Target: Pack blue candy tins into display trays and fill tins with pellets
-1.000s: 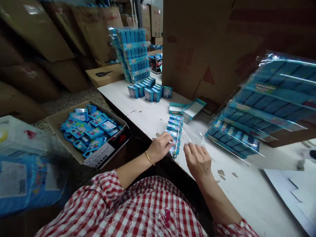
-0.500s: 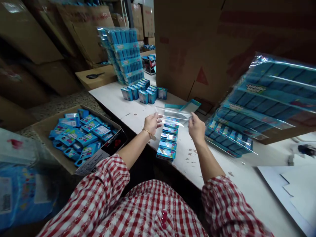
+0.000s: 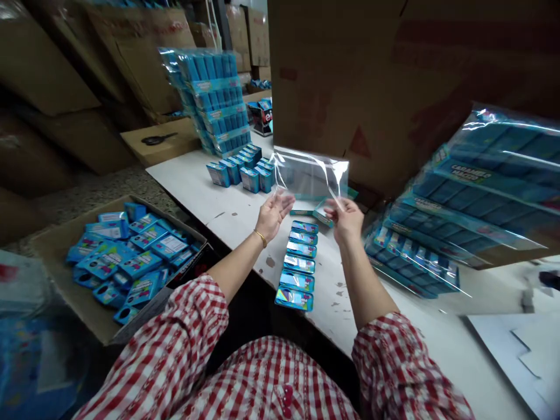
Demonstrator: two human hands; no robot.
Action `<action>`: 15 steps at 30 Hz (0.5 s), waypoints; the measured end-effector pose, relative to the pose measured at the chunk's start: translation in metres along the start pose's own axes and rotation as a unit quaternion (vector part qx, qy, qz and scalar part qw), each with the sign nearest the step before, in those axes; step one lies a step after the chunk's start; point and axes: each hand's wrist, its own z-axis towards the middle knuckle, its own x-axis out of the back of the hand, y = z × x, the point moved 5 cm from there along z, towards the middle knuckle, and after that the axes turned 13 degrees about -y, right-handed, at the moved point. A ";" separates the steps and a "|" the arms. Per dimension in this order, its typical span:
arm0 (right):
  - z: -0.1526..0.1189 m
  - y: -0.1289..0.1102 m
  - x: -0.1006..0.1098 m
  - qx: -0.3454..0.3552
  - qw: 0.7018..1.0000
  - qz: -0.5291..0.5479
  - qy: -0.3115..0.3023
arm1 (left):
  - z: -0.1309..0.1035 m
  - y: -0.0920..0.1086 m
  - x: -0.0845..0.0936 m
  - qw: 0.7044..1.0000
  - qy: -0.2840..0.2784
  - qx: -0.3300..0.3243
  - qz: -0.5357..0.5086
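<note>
1. Holding a clear plastic bag (image 3: 306, 175) up above the worktop (image 3: 231, 219), the two hands stand apart at its lower corners, the bag spread wide between them.

2. The right hand (image 3: 347, 221) has its fingers curled and brought close to the thumb, pinching the bag's lower right corner. The left hand (image 3: 270, 217) has its fingers part open and stretched inward along the lower left corner; how firmly they grip cannot be told.

3. A row of small blue boxes (image 3: 299, 264) lies flat on the worktop, below the hands and on the body's side of them. Neither hand touches it.

4. The row's long axis runs away from the body, while each box lies with its own length crosswise. The bag's long side also goes crosswise, so it stands across the line of the row, beyond its far end.

5. That far end sits between the two hands, the left just to one side and the right to the other; which is nearer is too close to call.

6. Shallow open trays (image 3: 324, 216) lie just past the row, partly behind the bag and right hand.
</note>
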 end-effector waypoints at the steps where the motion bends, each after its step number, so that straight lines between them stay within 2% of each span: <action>1: 0.006 0.024 0.001 -0.043 0.999 0.029 -0.010 | 0.005 -0.021 0.013 0.999 0.026 0.031 -0.008; 4: 0.009 0.077 0.007 -0.111 0.992 0.047 -0.028 | 0.011 -0.069 0.043 0.991 0.099 0.092 0.009; 7: 0.001 0.103 0.014 -0.101 0.991 -0.061 -0.057 | 0.006 -0.095 0.056 0.976 0.144 0.133 0.091; 11: -0.016 0.120 0.015 -0.065 0.969 -0.225 -0.077 | -0.001 -0.103 0.057 0.955 0.147 0.144 0.212; 15: -0.034 0.121 0.009 -0.065 0.954 -0.292 -0.014 | -0.013 -0.100 0.057 0.936 0.158 0.119 0.291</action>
